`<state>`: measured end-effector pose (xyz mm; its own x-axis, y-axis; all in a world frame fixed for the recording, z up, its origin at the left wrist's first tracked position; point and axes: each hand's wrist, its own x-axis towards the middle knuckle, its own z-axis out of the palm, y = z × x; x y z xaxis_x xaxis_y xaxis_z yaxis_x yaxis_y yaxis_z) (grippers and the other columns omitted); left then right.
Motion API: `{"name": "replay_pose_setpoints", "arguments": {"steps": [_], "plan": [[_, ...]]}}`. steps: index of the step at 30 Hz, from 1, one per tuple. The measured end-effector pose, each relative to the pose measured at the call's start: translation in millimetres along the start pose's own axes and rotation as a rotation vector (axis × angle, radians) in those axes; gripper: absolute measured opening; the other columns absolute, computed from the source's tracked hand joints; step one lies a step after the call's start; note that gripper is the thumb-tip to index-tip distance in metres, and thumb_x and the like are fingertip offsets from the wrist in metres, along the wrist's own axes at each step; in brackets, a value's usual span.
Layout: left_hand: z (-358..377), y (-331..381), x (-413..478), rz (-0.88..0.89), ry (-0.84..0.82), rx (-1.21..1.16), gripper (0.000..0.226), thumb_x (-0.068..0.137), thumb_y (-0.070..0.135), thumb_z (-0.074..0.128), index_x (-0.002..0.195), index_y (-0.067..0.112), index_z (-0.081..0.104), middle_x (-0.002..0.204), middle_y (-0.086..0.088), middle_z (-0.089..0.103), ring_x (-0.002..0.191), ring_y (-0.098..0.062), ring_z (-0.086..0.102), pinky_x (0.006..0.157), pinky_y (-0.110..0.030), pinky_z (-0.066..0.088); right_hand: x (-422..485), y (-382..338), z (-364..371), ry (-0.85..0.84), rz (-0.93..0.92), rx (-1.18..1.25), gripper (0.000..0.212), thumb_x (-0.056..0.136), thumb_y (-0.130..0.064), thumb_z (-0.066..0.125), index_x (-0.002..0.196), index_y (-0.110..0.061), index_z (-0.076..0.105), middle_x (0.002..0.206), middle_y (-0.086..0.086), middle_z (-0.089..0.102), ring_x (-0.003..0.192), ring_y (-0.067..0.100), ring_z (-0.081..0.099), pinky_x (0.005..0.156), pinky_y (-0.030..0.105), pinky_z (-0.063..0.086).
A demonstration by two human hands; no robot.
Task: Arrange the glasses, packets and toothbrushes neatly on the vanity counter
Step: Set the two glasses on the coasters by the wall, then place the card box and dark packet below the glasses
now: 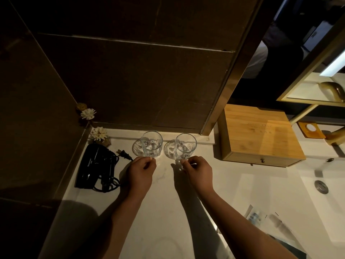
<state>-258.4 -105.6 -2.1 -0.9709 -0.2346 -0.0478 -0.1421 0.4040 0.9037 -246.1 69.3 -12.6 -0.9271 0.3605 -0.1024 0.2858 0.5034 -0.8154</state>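
Two clear glass mugs stand side by side near the back wall of the white vanity counter (162, 208). My left hand (142, 173) pinches the handle of the left glass (151, 144). My right hand (197, 172) pinches the handle of the right glass (185, 145). Both glasses are upright and rest on the counter. Clear packets (259, 216) with what look like toothbrushes lie flat at the lower right, blurred.
A black hair dryer (95, 165) with coiled cord and plug lies at the left. A small flower ornament (99, 134) sits in the back corner. A wooden drawer box (261, 135) stands at the right, beside the sink (321, 186) and faucet.
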Motion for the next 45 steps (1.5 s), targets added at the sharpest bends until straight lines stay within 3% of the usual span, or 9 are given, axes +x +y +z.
{"name": "replay_pose_setpoints", "arguments": {"steps": [5, 10, 15, 22, 27, 31, 35, 39, 45], "plan": [[-0.3, -5.5, 1.1, -0.045, -0.012, 0.034, 0.013, 0.088, 0.022, 0.066, 0.09, 0.011, 0.073, 0.089, 0.002, 0.064, 0.08, -0.012, 0.064, 0.063, -0.005, 0.039, -0.6, -1.0, -1.4, -0.015, 0.018, 0.024, 0.019, 0.088, -0.038, 0.067, 0.077, -0.022, 0.065, 0.085, 0.001, 0.069, 0.073, 0.015, 0.066, 0.071, 0.035, 0.058], [-4.2, -20.0, -2.4, -0.064, -0.032, 0.063, 0.027, 0.085, 0.046, 0.063, 0.109, 0.032, 0.064, 0.103, 0.008, 0.068, 0.092, -0.01, 0.065, 0.079, -0.029, 0.054, -7.9, -3.6, -9.6, -0.061, 0.039, 0.112, 0.025, 0.087, -0.046, 0.065, 0.087, -0.021, 0.067, 0.085, -0.002, 0.07, 0.076, 0.015, 0.068, 0.074, 0.041, 0.06], [-10.0, -39.5, -36.8, -0.187, -0.026, 0.019, 0.018, 0.076, 0.048, 0.059, 0.094, 0.05, 0.056, 0.096, 0.014, 0.066, 0.089, -0.016, 0.067, 0.083, -0.049, 0.057, -33.0, 6.6, -48.0, -0.024, 0.053, 0.108, 0.016, 0.09, -0.029, 0.064, 0.1, -0.016, 0.067, 0.085, -0.011, 0.066, 0.078, 0.006, 0.064, 0.078, 0.034, 0.058], [14.6, -18.5, -125.4, 0.018, -0.383, 0.222, 0.027, 0.085, 0.022, 0.061, 0.091, 0.048, 0.057, 0.098, 0.02, 0.061, 0.088, -0.006, 0.061, 0.081, -0.038, 0.055, -101.8, 63.2, -148.4, 0.061, 0.072, -0.063, 0.017, 0.091, -0.031, 0.062, 0.103, -0.02, 0.069, 0.097, -0.006, 0.069, 0.086, 0.005, 0.064, 0.081, 0.024, 0.055], [67.4, 13.9, -181.4, 0.198, -0.763, 0.323, 0.022, 0.085, 0.039, 0.064, 0.103, 0.046, 0.054, 0.103, 0.024, 0.056, 0.092, -0.002, 0.059, 0.082, -0.033, 0.056, -146.1, 117.3, -226.6, 0.134, 0.142, -0.315, 0.024, 0.091, -0.03, 0.06, 0.113, -0.022, 0.067, 0.106, -0.005, 0.068, 0.091, 0.01, 0.063, 0.082, 0.033, 0.055], [100.2, 36.8, -217.5, 0.364, -0.931, 0.466, 0.043, 0.075, 0.066, 0.057, 0.111, 0.043, 0.053, 0.107, 0.021, 0.052, 0.096, -0.001, 0.055, 0.08, -0.03, 0.053, -161.5, 153.7, -256.3, -0.032, 0.14, -0.477, 0.039, 0.087, -0.041, 0.063, 0.121, -0.024, 0.063, 0.112, -0.003, 0.065, 0.102, 0.017, 0.058, 0.083, 0.034, 0.049], [114.2, 41.1, -237.0, 0.525, -0.959, 0.704, 0.065, 0.067, 0.071, 0.06, 0.122, 0.037, 0.049, 0.114, 0.013, 0.051, 0.106, -0.009, 0.05, 0.083, -0.031, 0.048, -163.5, 172.4, -261.7, -0.188, 0.018, -0.635, 0.059, 0.078, -0.053, 0.066, 0.129, -0.026, 0.055, 0.118, 0.0, 0.06, 0.104, 0.02, 0.052, 0.083, 0.033, 0.046], [120.5, 37.7, -246.6, 0.639, -0.903, 0.835, 0.058, 0.073, 0.059, 0.061, 0.124, 0.034, 0.049, 0.113, 0.007, 0.052, 0.103, -0.016, 0.051, 0.081, -0.03, 0.045, -159.6, 183.0, -256.7, -0.218, -0.112, -0.833, 0.075, 0.066, -0.052, 0.076, 0.132, -0.026, 0.052, 0.119, 0.003, 0.058, 0.101, 0.027, 0.053, 0.078, 0.037, 0.045], [121.0, 35.8, -255.5, 0.54, -0.839, 0.73, 0.055, 0.07, 0.055, 0.055, 0.121, 0.035, 0.052, 0.108, 0.01, 0.055, 0.102, -0.013, 0.051, 0.08, -0.029, 0.046, -156.5, 187.4, -263.6, -0.183, -0.158, -0.724, 0.051, 0.069, -0.039, 0.08, 0.115, -0.025, 0.063, 0.104, 0.0, 0.064, 0.094, 0.024, 0.054, 0.071, 0.032, 0.035]]}}
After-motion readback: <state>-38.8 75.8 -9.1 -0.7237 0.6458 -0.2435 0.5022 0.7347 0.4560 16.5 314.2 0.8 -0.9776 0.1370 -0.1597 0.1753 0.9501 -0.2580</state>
